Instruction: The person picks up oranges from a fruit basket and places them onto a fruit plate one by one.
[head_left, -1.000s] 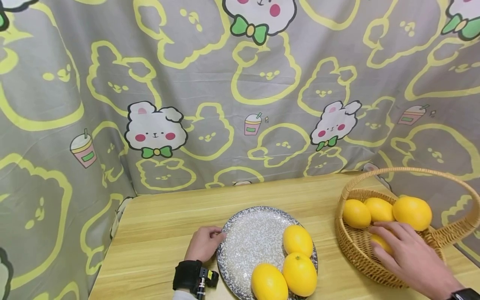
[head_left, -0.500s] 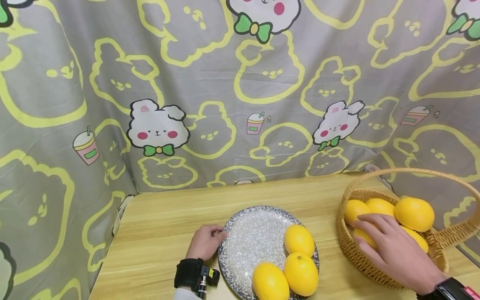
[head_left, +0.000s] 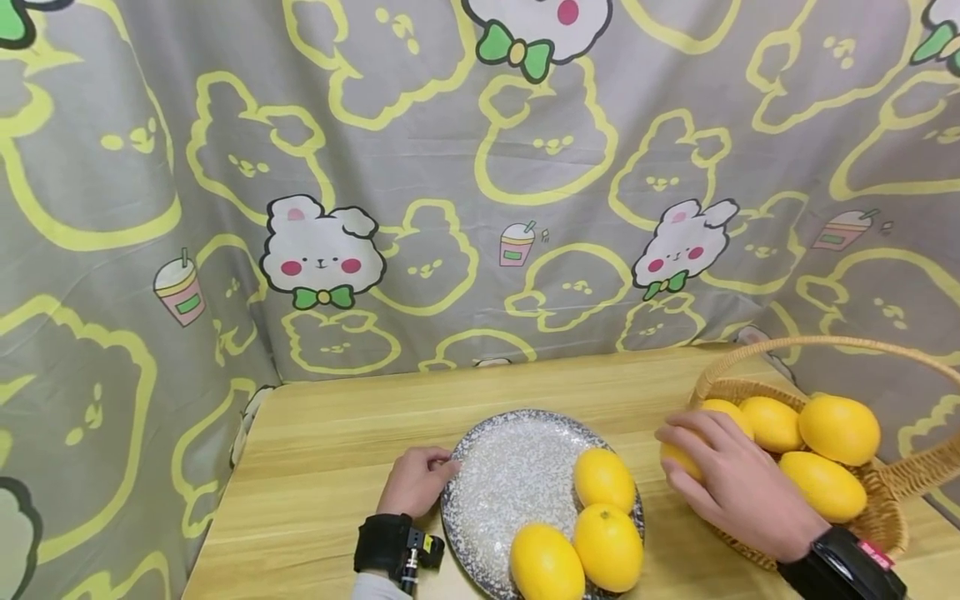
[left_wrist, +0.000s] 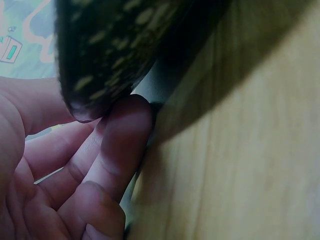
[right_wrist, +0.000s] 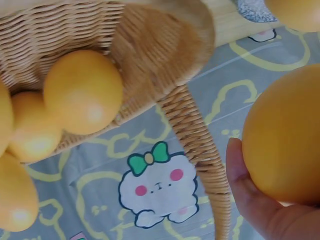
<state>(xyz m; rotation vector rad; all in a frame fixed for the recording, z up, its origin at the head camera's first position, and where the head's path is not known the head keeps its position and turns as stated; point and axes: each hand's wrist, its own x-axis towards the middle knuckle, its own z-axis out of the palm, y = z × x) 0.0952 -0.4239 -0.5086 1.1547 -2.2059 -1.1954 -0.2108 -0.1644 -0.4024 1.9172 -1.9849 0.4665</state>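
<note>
My left hand (head_left: 415,481) grips the left rim of a round speckled grey plate (head_left: 506,483). In the left wrist view the plate's dark edge (left_wrist: 107,65) lies between thumb and fingers. Three yellow-orange oranges sit on the plate's right and front part, one of them a front orange (head_left: 547,562). My right hand (head_left: 738,492) holds another orange (head_left: 678,458) above the left rim of a wicker basket (head_left: 888,521). The right wrist view has this held orange (right_wrist: 287,140) large at the right, with a finger curled round it. Several oranges, including a long one (head_left: 822,486), lie inside the basket.
The basket's tall arched handle (head_left: 825,342) rises over its right side. A light wooden table (head_left: 337,442) carries plate and basket. Behind and at both sides hangs a grey patterned curtain (head_left: 442,108).
My right hand has carried an orange leftward from inside the basket to its left rim, uncovering the long orange. My left hand keeps its hold on the plate. The view has shifted slightly.
</note>
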